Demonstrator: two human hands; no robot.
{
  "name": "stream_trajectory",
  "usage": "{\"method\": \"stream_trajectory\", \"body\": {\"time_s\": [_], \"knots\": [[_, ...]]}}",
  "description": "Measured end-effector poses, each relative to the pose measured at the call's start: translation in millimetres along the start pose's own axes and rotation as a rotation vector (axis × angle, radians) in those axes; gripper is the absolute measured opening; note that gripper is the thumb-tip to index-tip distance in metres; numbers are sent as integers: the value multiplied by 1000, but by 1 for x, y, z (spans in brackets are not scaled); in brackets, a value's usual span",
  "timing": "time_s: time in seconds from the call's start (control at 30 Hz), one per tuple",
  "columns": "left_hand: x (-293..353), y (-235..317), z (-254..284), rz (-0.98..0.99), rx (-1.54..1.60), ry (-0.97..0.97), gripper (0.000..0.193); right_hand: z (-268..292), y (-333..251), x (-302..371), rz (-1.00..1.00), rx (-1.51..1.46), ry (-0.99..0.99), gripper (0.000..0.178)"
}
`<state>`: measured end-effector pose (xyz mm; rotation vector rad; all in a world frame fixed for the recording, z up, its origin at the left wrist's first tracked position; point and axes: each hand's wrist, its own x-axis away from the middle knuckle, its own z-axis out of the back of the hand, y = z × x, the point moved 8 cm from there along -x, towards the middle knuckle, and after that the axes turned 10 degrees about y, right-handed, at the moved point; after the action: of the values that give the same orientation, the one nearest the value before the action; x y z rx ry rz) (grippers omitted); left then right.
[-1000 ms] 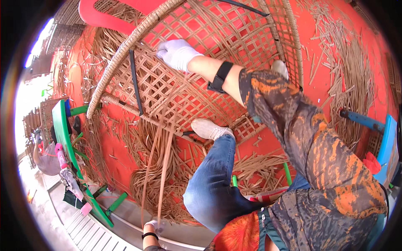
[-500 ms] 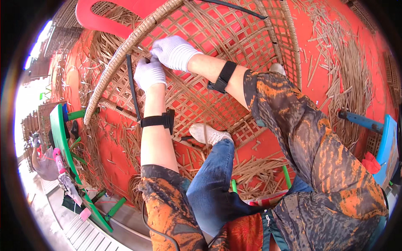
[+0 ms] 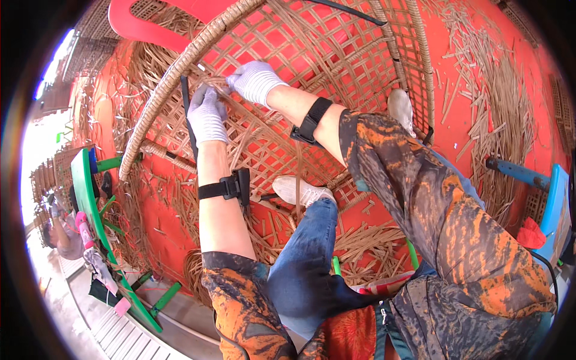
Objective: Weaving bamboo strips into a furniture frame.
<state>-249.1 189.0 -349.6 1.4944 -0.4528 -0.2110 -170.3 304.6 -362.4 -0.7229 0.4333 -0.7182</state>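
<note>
A large woven rattan frame (image 3: 161, 96) with a thick wrapped rim stands before me, its open lattice of flat brown strips (image 3: 336, 72) showing a red surface behind. My left hand (image 3: 207, 115), in a white striped glove, is closed on a brown weaving strip (image 3: 215, 84) just inside the left rim. My right hand (image 3: 257, 83), gloved alike, pinches the same spot from the right, its fingertips close to the left ones. Which ends of the strip they hold is hard to make out. A black bar (image 3: 186, 108) runs beside my left hand.
Cut strips (image 3: 495, 114) lie heaped on the red floor at right and others at left. A red plastic chair (image 3: 129, 24) stands behind the frame. A green stool (image 3: 90, 204) lies at left, a blue stool (image 3: 549, 204) at right. My shoes (image 3: 300, 191) are near the frame's bottom.
My left hand has shifted slightly left, my right hand right and down, so they are farther apart. The strip shows between them. My right shoe shows more fully.
</note>
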Motion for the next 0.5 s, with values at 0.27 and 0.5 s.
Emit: {"method": "stream_trajectory", "body": {"time_s": [0.27,0.5], "knots": [[-7,4,-7,71,-211,-286,32,-4,-3,-3,-288,-11,-233,43],[-17,50,10,-313,-1347,-210,26,9,-32,27,-148,31,-123,39]]}}
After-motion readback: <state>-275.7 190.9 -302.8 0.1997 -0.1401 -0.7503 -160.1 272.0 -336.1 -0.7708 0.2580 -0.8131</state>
